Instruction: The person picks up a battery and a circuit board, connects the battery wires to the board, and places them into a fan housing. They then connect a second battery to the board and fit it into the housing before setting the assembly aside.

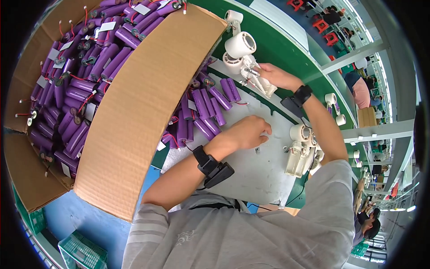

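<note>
Green bench (282, 49), white housing (259, 83) (partly hidden)

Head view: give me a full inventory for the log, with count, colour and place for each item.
Bench: one, green, centre
Sheet: one, whitish, on the bench
Cardboard box: one, brown, left
Boxed cylinders: too many to count, purple, inside the box
Loose cylinders: a dozen or so, purple, right of the box
Casings: several, white, ahead and right
Baskets: at least two, green, lower left
Stools: at least three, red, top right
Other people: several, far right
Shirt: one, grey, bottom
Wristbands: two, black, wrists
Left hand: one, bare, over the sheet
Right hand: one, bare, at a casing
</note>
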Available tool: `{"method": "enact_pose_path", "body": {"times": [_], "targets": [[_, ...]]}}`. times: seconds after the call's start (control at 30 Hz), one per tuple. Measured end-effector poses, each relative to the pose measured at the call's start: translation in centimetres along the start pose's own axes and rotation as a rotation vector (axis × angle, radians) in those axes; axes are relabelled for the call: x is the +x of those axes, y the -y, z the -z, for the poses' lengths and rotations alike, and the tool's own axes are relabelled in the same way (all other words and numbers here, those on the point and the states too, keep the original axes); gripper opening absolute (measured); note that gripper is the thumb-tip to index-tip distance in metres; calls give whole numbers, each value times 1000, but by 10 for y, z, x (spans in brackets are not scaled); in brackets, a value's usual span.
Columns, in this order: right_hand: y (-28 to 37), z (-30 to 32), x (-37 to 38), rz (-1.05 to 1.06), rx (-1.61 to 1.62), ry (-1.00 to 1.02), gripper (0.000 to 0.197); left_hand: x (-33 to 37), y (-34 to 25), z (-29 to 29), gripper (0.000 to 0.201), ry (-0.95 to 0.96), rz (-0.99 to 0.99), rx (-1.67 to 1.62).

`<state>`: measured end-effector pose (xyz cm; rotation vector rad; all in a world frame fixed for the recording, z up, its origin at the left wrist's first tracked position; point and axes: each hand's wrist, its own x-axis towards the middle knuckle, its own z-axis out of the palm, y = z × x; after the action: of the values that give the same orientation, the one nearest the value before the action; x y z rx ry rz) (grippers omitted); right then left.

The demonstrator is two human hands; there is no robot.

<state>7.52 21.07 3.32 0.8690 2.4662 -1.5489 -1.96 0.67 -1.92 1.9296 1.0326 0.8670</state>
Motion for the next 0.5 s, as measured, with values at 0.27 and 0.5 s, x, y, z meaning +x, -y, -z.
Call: {"method": "enact_pose_path", "body": {"times": [0.27,0.5], "targets": [[13,-20,12,-25,-67,-68,39,0,6,-7,25,-48,-61,41],[41,36,-57,-117,-299,-288,34,0,7,-5,25,-8,6,-19]]}}
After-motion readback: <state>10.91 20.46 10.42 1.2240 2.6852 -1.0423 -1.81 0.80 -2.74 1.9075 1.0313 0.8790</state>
